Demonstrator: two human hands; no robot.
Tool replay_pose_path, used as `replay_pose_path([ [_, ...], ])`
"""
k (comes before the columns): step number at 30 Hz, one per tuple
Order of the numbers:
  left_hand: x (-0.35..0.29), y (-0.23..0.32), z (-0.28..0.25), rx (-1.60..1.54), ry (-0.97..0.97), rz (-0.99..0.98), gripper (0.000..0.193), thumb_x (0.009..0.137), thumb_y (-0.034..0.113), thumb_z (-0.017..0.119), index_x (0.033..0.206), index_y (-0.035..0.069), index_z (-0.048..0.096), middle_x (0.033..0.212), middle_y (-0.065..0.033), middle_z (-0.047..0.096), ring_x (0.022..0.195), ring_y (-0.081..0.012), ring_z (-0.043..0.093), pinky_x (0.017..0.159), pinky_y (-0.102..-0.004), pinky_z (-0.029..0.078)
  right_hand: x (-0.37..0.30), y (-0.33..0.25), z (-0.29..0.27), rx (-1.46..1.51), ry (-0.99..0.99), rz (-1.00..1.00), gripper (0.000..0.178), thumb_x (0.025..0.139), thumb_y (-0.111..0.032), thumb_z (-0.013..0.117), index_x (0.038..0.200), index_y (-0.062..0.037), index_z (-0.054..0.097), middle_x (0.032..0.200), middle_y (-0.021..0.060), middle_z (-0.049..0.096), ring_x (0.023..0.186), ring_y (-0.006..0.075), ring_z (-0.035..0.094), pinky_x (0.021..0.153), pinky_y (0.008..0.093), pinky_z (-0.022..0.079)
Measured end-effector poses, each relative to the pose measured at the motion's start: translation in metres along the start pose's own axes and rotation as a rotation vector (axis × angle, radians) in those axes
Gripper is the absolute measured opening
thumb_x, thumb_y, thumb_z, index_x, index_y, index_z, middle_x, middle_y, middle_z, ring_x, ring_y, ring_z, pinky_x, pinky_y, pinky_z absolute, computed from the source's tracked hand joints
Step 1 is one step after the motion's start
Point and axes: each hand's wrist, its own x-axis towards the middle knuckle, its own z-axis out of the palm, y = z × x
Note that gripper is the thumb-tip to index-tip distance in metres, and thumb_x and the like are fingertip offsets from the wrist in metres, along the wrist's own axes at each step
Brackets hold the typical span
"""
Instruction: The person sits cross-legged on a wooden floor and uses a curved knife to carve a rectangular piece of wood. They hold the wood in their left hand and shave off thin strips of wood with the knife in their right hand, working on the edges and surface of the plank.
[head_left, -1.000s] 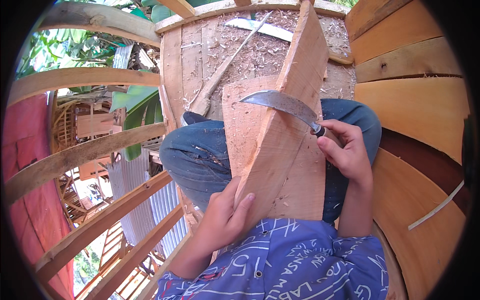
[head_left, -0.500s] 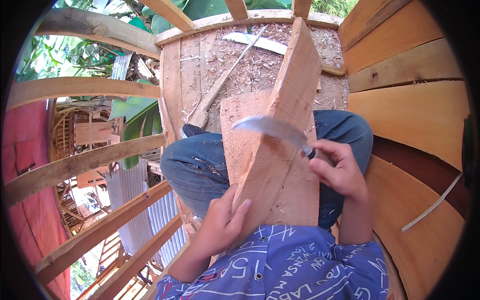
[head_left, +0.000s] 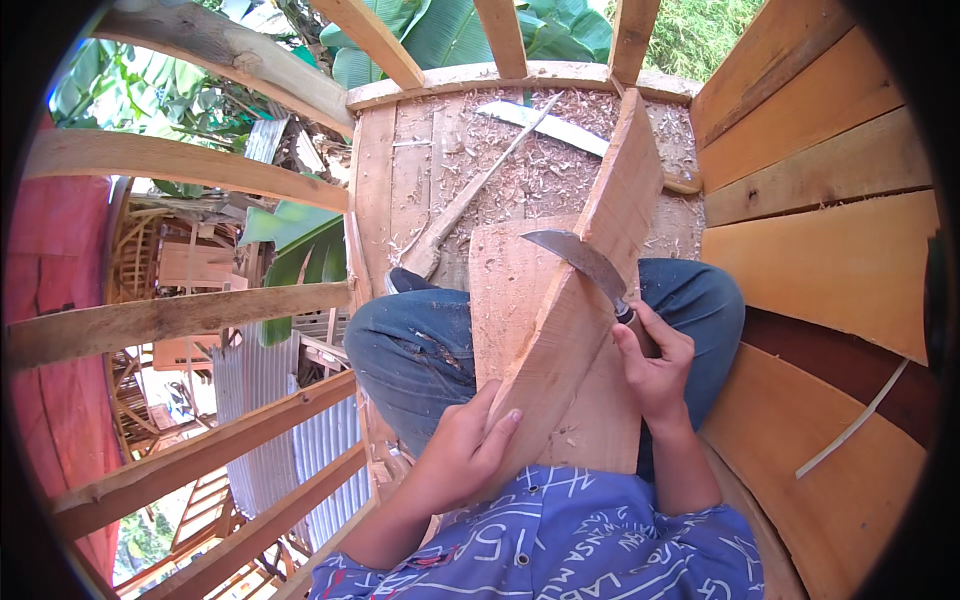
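A wooden plank (head_left: 573,350) stands on edge between my legs, slanting away toward the far railing. My left hand (head_left: 460,448) grips its near end, thumb on the right face and fingers on the other side. In my right hand (head_left: 657,368) is a curved knife (head_left: 588,262), my fingers closed round its handle. The blade reaches across the plank's upper edge, its tip pointing left; whether it touches the wood is hard to tell. Under the plank a wide flat board (head_left: 502,265) lies across my lap.
Wood shavings (head_left: 500,165) cover the plank floor ahead. A long stick (head_left: 470,205) and a pale flat strip (head_left: 545,125) lie there. Wooden rails (head_left: 180,315) run along the left, with a drop beyond. A board wall (head_left: 815,240) rises close on my right.
The knife, blurred before, now shows sharply, its blade lying more steeply across the plank's edge. My right wrist has turned more upright. The whole view has shifted a little; my left hand keeps its grip.
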Motion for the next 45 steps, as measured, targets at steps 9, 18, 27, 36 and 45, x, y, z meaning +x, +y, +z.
replay_pose_path([
  [9, -0.004, -0.005, 0.000, 0.025, 0.051, 0.047, 0.031, 0.093, 0.013, 0.053, 0.116, -0.007, 0.051, 0.093, -0.0313, 0.063, 0.093, -0.0457, 0.062, 0.075, -0.0423, 0.049, 0.030, -0.001, -0.048, 0.525, 0.013, 0.387, 0.024, 0.091, -0.010, 0.064, 0.108, 0.0069, 0.060, 0.068, 0.0001, 0.058, 0.049, 0.0047, 0.049, 0.045, 0.0200, 0.039],
  [18, -0.006, -0.008, 0.000, 0.008, 0.039, 0.017, 0.028, 0.092, 0.013, 0.053, 0.112, -0.007, 0.052, 0.092, -0.0313, 0.063, 0.091, -0.0464, 0.062, 0.074, -0.0426, 0.049, 0.022, -0.024, -0.021, 0.703, -0.605, 0.725, 0.024, 0.093, -0.010, 0.060, 0.113, 0.0030, 0.058, 0.063, -0.0014, 0.053, 0.045, 0.0026, 0.044, 0.041, 0.0199, 0.034],
  [27, -0.005, -0.005, 0.001, 0.021, 0.063, 0.067, 0.027, 0.093, 0.013, 0.053, 0.111, -0.007, 0.051, 0.088, -0.0315, 0.062, 0.088, -0.0475, 0.060, 0.071, -0.0441, 0.048, 0.039, -0.014, -0.031, 0.584, -0.559, 0.691, 0.019, 0.094, -0.012, 0.058, 0.108, 0.0006, 0.060, 0.060, -0.0016, 0.051, 0.042, 0.0030, 0.042, 0.038, 0.0185, 0.032],
  [36, -0.006, -0.004, -0.001, 0.033, 0.012, -0.014, 0.036, 0.092, 0.012, 0.053, 0.123, -0.005, 0.049, 0.097, -0.0278, 0.065, 0.096, -0.0393, 0.064, 0.078, -0.0390, 0.049, 0.035, -0.013, -0.033, 0.601, -0.548, 0.681, 0.020, 0.095, -0.014, 0.057, 0.108, 0.0010, 0.058, 0.059, -0.0024, 0.047, 0.040, 0.0031, 0.040, 0.035, 0.0202, 0.031],
  [45, -0.004, -0.003, -0.002, 0.037, 0.000, -0.036, 0.040, 0.092, 0.012, 0.052, 0.128, -0.005, 0.048, 0.102, -0.0262, 0.066, 0.100, -0.0349, 0.066, 0.082, -0.0362, 0.050, 0.031, -0.011, -0.026, 0.603, -0.501, 0.656, 0.018, 0.095, -0.015, 0.058, 0.103, 0.0013, 0.059, 0.059, -0.0025, 0.048, 0.041, 0.0026, 0.039, 0.037, 0.0196, 0.029],
])
